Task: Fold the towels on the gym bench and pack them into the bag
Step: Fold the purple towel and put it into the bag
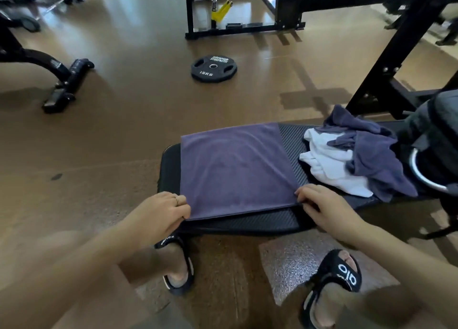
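Note:
A purple towel (235,167) lies flat and folded on the black gym bench (272,221). My left hand (161,211) pinches its near left corner. My right hand (319,204) pinches its near right corner. To the right on the bench sits a crumpled heap: a white towel (329,167) partly under a dark blue towel (371,155). A dark grey bag (433,135) with a metal ring stands at the bench's right end, partly cut off by the frame edge.
A black 15 kg weight plate (214,68) lies on the brown floor beyond the bench. A black rack frame (386,63) rises behind the bag. Another bench's legs (62,81) stand at the left. My feet in black slippers (334,279) are under the bench's near edge.

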Demonstrator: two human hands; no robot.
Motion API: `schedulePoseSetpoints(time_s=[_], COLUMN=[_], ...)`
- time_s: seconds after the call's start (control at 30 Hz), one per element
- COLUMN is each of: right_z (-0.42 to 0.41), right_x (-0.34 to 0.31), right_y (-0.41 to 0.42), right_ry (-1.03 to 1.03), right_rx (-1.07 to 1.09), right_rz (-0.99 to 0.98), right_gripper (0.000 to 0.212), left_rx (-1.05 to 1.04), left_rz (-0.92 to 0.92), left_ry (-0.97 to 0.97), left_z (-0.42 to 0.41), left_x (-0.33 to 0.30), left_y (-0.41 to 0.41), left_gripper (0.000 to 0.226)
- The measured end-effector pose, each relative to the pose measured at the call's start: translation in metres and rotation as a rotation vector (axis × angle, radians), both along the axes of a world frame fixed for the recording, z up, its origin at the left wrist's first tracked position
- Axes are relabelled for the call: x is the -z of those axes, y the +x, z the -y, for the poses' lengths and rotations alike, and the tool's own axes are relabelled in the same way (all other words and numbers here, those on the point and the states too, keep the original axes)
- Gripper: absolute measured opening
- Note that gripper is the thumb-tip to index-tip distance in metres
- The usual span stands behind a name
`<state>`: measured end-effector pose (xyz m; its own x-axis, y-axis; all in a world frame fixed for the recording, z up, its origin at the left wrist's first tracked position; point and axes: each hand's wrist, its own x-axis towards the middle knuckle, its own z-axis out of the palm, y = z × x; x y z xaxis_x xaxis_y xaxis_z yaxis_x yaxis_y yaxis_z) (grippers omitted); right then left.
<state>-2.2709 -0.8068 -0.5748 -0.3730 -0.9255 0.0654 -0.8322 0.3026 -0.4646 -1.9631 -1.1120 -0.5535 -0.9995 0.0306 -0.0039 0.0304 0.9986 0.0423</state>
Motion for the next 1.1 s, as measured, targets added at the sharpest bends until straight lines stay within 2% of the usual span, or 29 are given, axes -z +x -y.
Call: schedulePoseSetpoints(time_s=[0.17, 0.3, 0.4, 0.5, 0.6, 0.77, 0.9, 0.97, 1.03, 1.1], right_z=[-0.022, -0.029, -0.023, 0.005, 0.061, 0.131, 0.102, 0.098, 0.117, 0.155], right_x=[0.011, 0.010, -0.003, -0.016, -0.017, 0.012, 0.030, 0.025, 0.015, 0.007], right_y=[0.013, 0.021, 0.023, 0.031, 0.045, 0.038, 0.008, 0.007, 0.013, 0.019], right_ry=[-0.042, -0.003, 0.063, 0.015, 0.025, 0.256, 0.314, 0.341, 0.293, 0.187], right_rx=[-0.138, -0.115, -0.122, -0.084, -0.054, 0.026, 0.228, 0.285, 0.248, 0.156], right_rz=[-0.279, -0.334, -0.379, -0.323, -0.277, -0.243, -0.238, -0.246, -0.305, -0.313], right_gripper=[0.016, 0.020, 0.026, 0.037, 0.057, 0.063, 0.070, 0.074, 0.077, 0.074], left_rx=[0.019, 0.015, -0.014, -0.134, -0.300, -0.655, -0.666, -0.682, -0.709, -0.704], left_rz=[0.010, 0.064, 0.133, -0.005, -0.139, 0.035, 0.118, 0.163, 0.122, -0.003], left_ry=[-0.040, -0.084, -0.048, 0.061, 0.038, 0.119, 0.143, 0.091, 0.009, -0.004], left_z=[-0.022, -0.032, -0.033, -0.033, -0.023, -0.009, 0.001, 0.002, -0.001, -0.001], left_x=[0.008, 0.012, 0.006, -0.007, -0.003, 0.036, 0.055, 0.051, 0.044, 0.034], left_y=[0.012, 0.016, 0.012, -0.008, -0.058, -0.113, -0.093, -0.095, -0.108, -0.133], left_gripper=[0.014, 0.016, 0.018, 0.024, 0.054, 0.067, 0.069, 0.069, 0.071, 0.071])
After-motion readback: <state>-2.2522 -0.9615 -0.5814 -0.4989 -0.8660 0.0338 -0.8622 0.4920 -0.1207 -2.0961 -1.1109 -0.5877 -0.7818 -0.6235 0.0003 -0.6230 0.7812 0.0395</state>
